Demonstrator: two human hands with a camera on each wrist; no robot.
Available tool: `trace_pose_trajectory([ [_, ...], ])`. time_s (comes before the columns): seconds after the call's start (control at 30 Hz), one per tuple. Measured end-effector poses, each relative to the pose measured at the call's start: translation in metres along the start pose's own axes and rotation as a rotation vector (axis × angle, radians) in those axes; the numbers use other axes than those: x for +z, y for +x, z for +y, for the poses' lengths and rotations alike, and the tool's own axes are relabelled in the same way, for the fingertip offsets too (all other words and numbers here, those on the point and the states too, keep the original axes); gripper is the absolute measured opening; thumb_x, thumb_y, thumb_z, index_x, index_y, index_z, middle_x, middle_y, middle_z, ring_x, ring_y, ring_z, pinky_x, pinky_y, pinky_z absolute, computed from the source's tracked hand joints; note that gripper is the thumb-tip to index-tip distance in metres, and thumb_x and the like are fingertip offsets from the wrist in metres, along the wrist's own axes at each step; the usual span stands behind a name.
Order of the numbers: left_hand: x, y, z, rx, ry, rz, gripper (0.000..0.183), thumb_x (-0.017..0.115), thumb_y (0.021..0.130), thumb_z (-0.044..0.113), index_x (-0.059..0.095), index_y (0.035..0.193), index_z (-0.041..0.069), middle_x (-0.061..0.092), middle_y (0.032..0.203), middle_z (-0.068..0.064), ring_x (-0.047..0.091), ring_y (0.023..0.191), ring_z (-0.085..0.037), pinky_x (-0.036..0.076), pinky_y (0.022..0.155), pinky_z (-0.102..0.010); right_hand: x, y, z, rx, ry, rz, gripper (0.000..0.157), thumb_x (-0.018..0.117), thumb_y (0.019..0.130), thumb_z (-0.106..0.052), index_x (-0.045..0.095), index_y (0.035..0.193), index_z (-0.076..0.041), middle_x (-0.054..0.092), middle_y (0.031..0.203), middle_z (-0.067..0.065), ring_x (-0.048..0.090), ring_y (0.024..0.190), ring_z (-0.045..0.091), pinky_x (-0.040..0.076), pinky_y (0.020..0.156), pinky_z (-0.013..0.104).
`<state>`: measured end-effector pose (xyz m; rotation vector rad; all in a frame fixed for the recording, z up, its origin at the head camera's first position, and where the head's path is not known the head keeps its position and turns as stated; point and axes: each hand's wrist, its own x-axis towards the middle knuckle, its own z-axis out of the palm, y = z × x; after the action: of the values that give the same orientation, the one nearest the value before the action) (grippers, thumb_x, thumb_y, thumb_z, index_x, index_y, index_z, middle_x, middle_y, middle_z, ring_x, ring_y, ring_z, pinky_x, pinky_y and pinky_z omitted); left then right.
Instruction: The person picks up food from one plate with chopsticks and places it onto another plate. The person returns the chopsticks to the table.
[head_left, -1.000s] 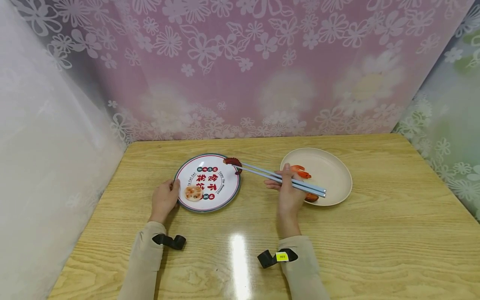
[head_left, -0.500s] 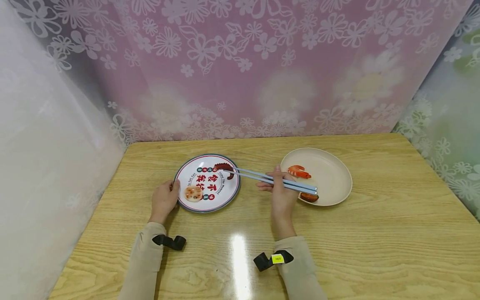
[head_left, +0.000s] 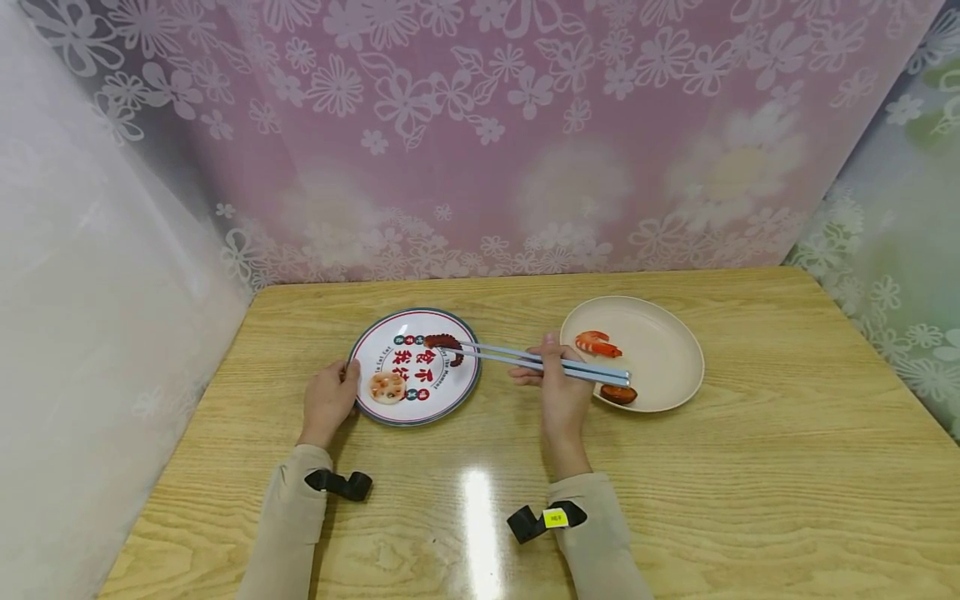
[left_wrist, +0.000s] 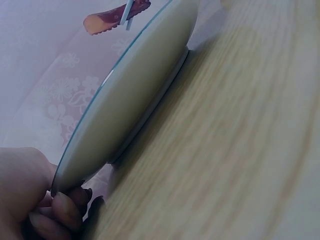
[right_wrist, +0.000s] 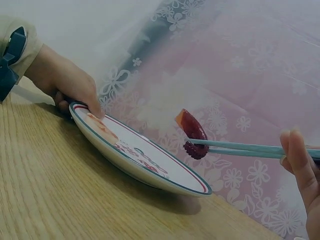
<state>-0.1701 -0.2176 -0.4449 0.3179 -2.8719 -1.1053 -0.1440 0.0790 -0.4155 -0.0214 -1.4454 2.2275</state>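
Observation:
My left hand (head_left: 331, 398) pinches the left rim of a white plate (head_left: 450, 396) with red characters and a blue-green edge, thumb on top and fingers beneath. My right hand (head_left: 564, 404) holds a pair of pale blue chopsticks (right_wrist: 250, 146). Between their tips is a dark red octopus tentacle (right_wrist: 196, 130), with an orange cut end and suckers. The right wrist view shows the tentacle hanging above the plate, apart from its surface; the left wrist view also has it (left_wrist: 107, 22) over the rim. A lotus root slice (head_left: 387, 387) lies on the plate near my left hand.
To the right stands a beige oval plate (head_left: 663, 367) with a shrimp (head_left: 597, 342) and a mussel (head_left: 618, 393) on it. My right hand is beside its left rim. The wooden table (head_left: 780, 467) ends at a flowered pink curtain (head_left: 480, 167).
My right hand has moved left, carrying the chopsticks and tentacle from the plate's right rim to over its surface, then slightly down. The left hand keeps its hold on the plate.

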Motion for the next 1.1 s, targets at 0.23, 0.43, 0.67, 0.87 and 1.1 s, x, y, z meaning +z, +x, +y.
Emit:
trace_pose_trajectory([
  [0.23, 0.001, 0.001, -0.001, 0.007, 0.008, 0.007, 0.036, 0.04, 0.103, 0.029, 0.058, 0.088, 0.001, 0.053, 0.056, -0.006, 0.051, 0.043, -0.015, 0.04, 0.048, -0.029, -0.008, 0.004, 0.016, 0.043, -0.026, -0.084, 0.035, 0.056, 0.098, -0.016, 0.063, 0.085, 0.015, 0.065, 0.074, 0.019, 0.067, 0.05, 0.022, 0.053, 0.046, 0.033],
  [0.43, 0.001, 0.002, -0.001, 0.003, 0.013, 0.008, 0.036, 0.04, 0.103, 0.029, 0.058, 0.088, 0.002, 0.053, 0.056, -0.005, 0.051, 0.042, -0.014, 0.04, 0.049, -0.03, -0.007, 0.001, 0.01, 0.091, -0.103, -0.124, 0.039, 0.057, 0.098, -0.021, 0.062, 0.086, 0.016, 0.065, 0.072, 0.021, 0.067, 0.051, 0.021, 0.054, 0.048, 0.034],
  [0.67, 0.001, 0.002, -0.002, -0.005, 0.013, 0.003, 0.036, 0.04, 0.103, 0.029, 0.058, 0.088, 0.002, 0.055, 0.062, -0.008, 0.051, 0.044, -0.014, 0.041, 0.048, -0.029, -0.001, -0.005, 0.006, 0.142, -0.161, -0.109, 0.039, 0.056, 0.099, -0.022, 0.063, 0.085, 0.014, 0.062, 0.07, 0.035, 0.067, 0.05, 0.019, 0.054, 0.048, 0.033],
  [0.87, 0.0, 0.001, -0.001, -0.003, 0.017, 0.005, 0.036, 0.04, 0.103, 0.029, 0.059, 0.088, 0.001, 0.056, 0.062, -0.008, 0.051, 0.044, -0.015, 0.04, 0.048, -0.029, 0.001, -0.006, 0.006, 0.147, -0.158, -0.15, 0.037, 0.056, 0.099, -0.019, 0.062, 0.084, 0.014, 0.061, 0.07, 0.037, 0.066, 0.049, 0.02, 0.054, 0.048, 0.035],
  [1.1, 0.0, 0.002, -0.001, -0.002, 0.015, -0.004, 0.037, 0.039, 0.103, 0.029, 0.06, 0.091, 0.0, 0.056, 0.062, -0.008, 0.052, 0.044, -0.014, 0.041, 0.047, -0.029, 0.001, -0.006, 0.004, 0.179, -0.159, -0.17, 0.04, 0.055, 0.099, -0.019, 0.06, 0.085, 0.018, 0.056, 0.075, 0.045, 0.066, 0.049, 0.018, 0.054, 0.047, 0.034],
])
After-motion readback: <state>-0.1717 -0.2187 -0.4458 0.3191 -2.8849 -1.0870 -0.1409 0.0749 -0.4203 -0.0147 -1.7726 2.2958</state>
